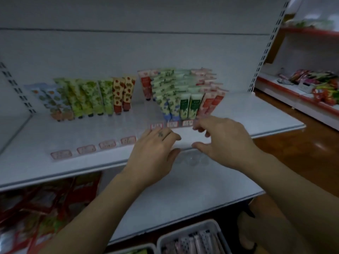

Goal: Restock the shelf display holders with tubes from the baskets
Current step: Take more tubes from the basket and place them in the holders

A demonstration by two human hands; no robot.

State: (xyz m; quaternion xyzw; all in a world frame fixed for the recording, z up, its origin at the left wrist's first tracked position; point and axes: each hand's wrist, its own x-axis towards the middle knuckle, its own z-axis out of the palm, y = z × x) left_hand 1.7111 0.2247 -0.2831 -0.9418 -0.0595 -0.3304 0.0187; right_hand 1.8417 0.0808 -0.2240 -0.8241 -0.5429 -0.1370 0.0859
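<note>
Two clear display holders stand on the white shelf (55,171). The left holder (95,138) carries green, blue and strawberry-print tubes (91,96) only in its back row. The right holder (172,124) is packed with green, white and pink tubes (183,92). My left hand (156,153) lies with straight fingers on the shelf just before the right holder's price labels. My right hand (225,140) hovers at that holder's front right corner, fingers loosely bent and blurred, thumb apart, with nothing visibly in it. A grey basket (187,229) of pink and white tubes sits below.
A second basket's rim (132,248) shows at the bottom edge. Red packets (45,198) fill the lower shelf on the left. Faint clear round shapes (190,159) show at the shelf edge between my thumbs. A red-trimmed shelf of snacks (321,85) stands to the right across a wooden floor (293,143).
</note>
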